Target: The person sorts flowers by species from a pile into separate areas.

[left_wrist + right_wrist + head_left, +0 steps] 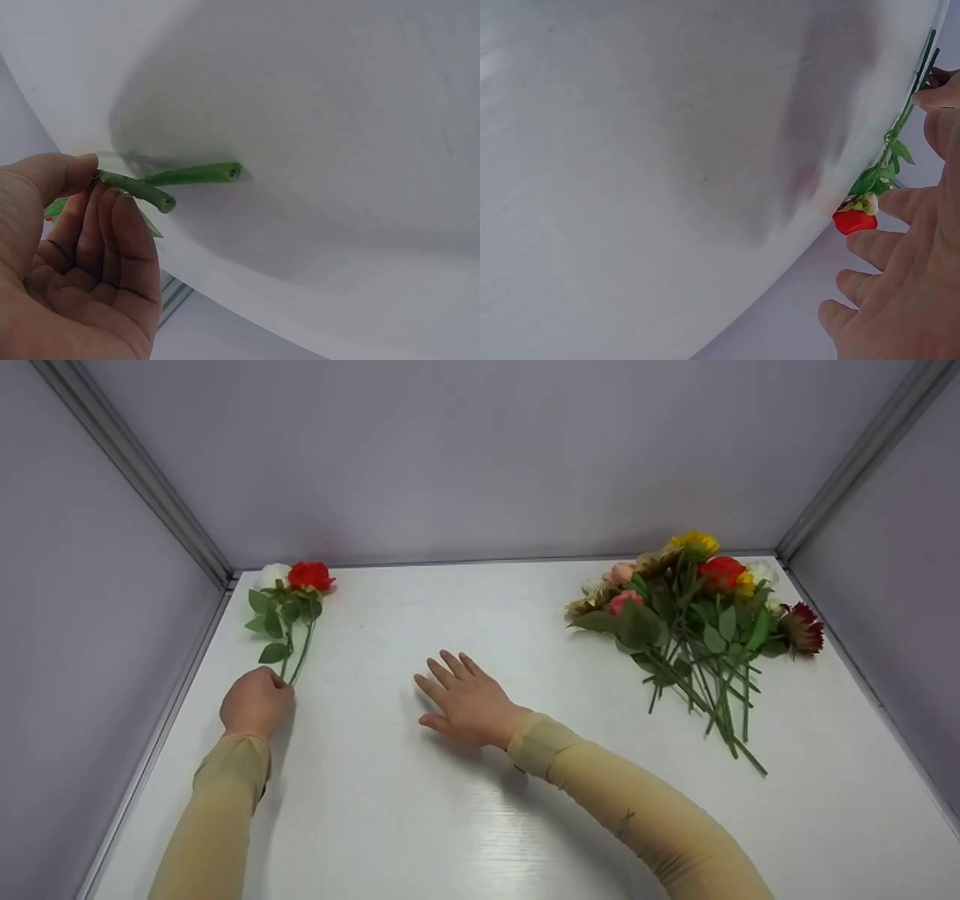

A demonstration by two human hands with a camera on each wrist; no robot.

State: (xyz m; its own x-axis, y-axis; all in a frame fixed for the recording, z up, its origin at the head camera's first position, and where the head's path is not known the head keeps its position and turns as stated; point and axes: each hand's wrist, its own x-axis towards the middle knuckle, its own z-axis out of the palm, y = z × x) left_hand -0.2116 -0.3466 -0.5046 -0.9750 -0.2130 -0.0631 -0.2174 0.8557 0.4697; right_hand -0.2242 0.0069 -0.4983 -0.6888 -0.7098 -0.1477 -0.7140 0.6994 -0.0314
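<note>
At the table's far left corner lie a white rose (271,575) and a red rose (313,576), side by side with green leaves. My left hand (257,703) is at the lower end of their stems. Thumb and fingertips pinch a green stem (139,189) in the left wrist view, while a second stem (195,175) runs just behind it; whether that one is also held I cannot tell. My right hand (472,705) is over the middle of the table, fingers spread, holding nothing. The right wrist view shows the red rose beyond its fingers.
A loose pile of artificial flowers (649,622) lies at the far right, yellow, red, pink, white and dark red, stems toward the front. The white table (390,810) is bounded by pale grey panels (480,457) at the back and both sides.
</note>
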